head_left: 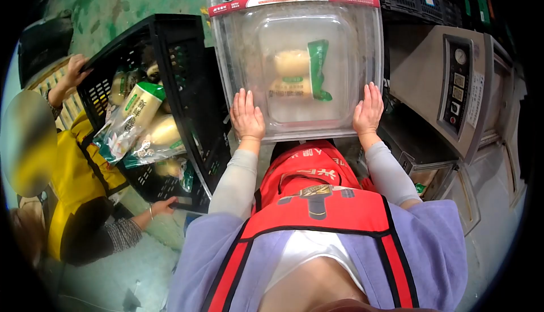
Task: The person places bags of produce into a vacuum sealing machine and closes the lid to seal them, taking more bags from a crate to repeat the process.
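A clear lid (306, 116) with a red and white strip along its far edge lies closed in front of me. Through it show pale packed pieces (292, 65) in a bag with a green end (319, 69). My left hand (247, 115) rests on the lid's near left corner, fingers stretched forward. On the near right corner lies my right hand (368, 109), its fingers also extended. Neither hand holds anything.
At the left, a person in yellow (73, 182) has both hands at a black crate (184, 68) of bagged pale goods (139, 108). A metal machine with a gauge panel (422, 80) stands right. Black crates (416, 0) are at the back right.
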A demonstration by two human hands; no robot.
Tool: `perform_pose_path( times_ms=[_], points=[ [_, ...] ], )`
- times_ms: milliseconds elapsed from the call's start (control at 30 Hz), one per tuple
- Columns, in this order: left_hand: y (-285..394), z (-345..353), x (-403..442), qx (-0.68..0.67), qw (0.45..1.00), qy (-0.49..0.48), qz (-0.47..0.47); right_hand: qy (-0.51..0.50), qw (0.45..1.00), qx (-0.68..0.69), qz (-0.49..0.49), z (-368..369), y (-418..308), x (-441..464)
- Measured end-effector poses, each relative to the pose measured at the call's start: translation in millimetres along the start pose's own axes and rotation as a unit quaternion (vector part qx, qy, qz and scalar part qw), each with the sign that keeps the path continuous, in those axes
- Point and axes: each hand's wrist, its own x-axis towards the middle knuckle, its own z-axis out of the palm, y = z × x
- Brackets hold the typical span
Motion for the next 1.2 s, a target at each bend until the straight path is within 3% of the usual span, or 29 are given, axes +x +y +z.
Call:
perform_pose_path(
  times_ms=[300, 433, 633, 867, 933, 1100, 1200],
  points=[
    [10, -15, -1, -0.007, 1.0, 0.0, -0.025, 0.002, 1.0, -0.013, -0.001, 4, 1, -3],
    [37, -50, -8, -0.093, 0.987, -0.043, -0.12, 0.02, 1.0, -0.006, -0.009, 3, 2, -3],
    [71, -131, -49, -0.157, 0.984, -0.055, -0.064, 0.017, 1.0, 0.004, 0.0, 3, 3, -1],
    [54, -145, -100, -0.188, 0.978, -0.011, -0.087, -0.028, 0.997, 0.056, -0.041, -11, 12, -2],
    [52, -148, -104, -0.198, 0.972, -0.058, -0.11, -0.032, 0.997, 0.061, -0.043, -12, 15, -2],
    [49, -156, -100, -0.207, 0.976, -0.053, -0.037, -0.055, 0.995, 0.001, -0.082, -23, 13, -29],
    [39, -169, -102, -0.212, 0.976, -0.042, -0.005, -0.063, 0.991, 0.037, -0.115, -24, 5, -73]
  ],
)
